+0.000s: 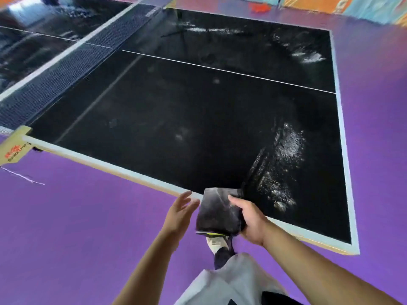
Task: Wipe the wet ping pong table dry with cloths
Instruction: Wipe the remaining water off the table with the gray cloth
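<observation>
While gripped in the right hand (251, 219), thumb over its top face and fingers curled beneath, dark folded cloth (218, 213) held at the near edge of the counter (154, 119), partly over the pale border and partly over the purple floor (66, 227). Left hand (180, 210) spread wide just beside the cloth, fingers straight, holding nothing, apparently reaching to take or refold it. Step in hand, by the look of it: readying the cloth between passes. Glistening wet patch (284, 164) just beyond the cloth toward the near right corner; more shine along the far right side and past the net (55, 78). Middle of this half mostly dull, likely already dry. Next move calls for pressing the cloth flat and sweeping through the near patch.
</observation>
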The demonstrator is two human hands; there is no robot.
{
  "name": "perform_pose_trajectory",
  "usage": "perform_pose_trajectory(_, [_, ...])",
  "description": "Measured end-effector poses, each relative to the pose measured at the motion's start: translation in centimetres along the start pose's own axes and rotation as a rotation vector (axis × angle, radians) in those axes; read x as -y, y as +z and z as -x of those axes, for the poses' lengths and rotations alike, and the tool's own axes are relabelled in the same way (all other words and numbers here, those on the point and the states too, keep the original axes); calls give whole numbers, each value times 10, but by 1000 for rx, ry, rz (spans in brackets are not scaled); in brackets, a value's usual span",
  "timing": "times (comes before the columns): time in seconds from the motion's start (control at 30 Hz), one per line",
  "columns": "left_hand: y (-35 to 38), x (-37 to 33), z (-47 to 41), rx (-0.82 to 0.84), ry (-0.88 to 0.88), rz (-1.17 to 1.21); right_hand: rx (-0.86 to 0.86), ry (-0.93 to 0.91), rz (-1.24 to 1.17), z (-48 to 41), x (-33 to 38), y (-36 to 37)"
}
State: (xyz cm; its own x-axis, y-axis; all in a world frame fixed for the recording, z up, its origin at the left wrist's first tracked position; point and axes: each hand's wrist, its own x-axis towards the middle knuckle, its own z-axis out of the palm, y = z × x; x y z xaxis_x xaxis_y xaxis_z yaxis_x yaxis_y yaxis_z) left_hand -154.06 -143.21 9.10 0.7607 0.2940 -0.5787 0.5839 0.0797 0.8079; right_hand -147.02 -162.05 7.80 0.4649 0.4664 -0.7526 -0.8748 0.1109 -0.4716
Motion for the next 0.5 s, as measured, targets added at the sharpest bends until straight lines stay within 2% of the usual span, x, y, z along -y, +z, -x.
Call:
perform_pose_trajectory(0.1, [15,1,36,253,-24,145,45,-130,95,68,-16,-10])
perform_pose_trajectory(0.23, [35,8,73,417,79,191,53,-234,147,137,-47,-35])
perform_pose_trajectory(0.33, [45,4,89,468,157,243,-109,-374,225,173,-59,-39])
perform_pose_trajectory(0.43, [57,-3,99,495,202,249,-298,-496,196,188,-59,-46])
perform_pose_trajectory(0.5, [64,-6,104,493,219,243,-358,-560,176,191,-54,-51])
